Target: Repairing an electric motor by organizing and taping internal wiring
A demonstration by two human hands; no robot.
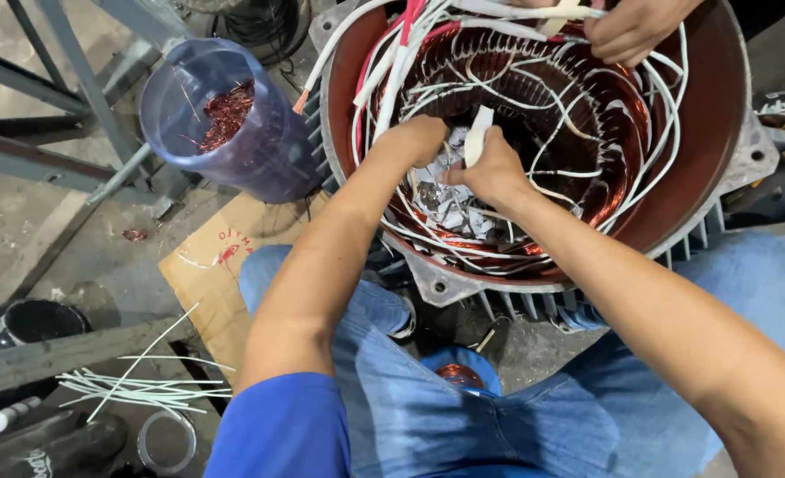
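Pinching a white strip [477,134], right hand [496,168] fingers closed inside stator [720,133].

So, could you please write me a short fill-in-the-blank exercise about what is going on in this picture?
1. Both hands, left hand and right hand, reach inside a large motor housing lined with ____ wire windings.
2. The right hand's fingers pinch a ____ strip.
3. The blue plastic jug on the floor holds scraps of ____ wire.
4. The person's legs wear blue ____.

Missing words: copper; white; copper; jeans
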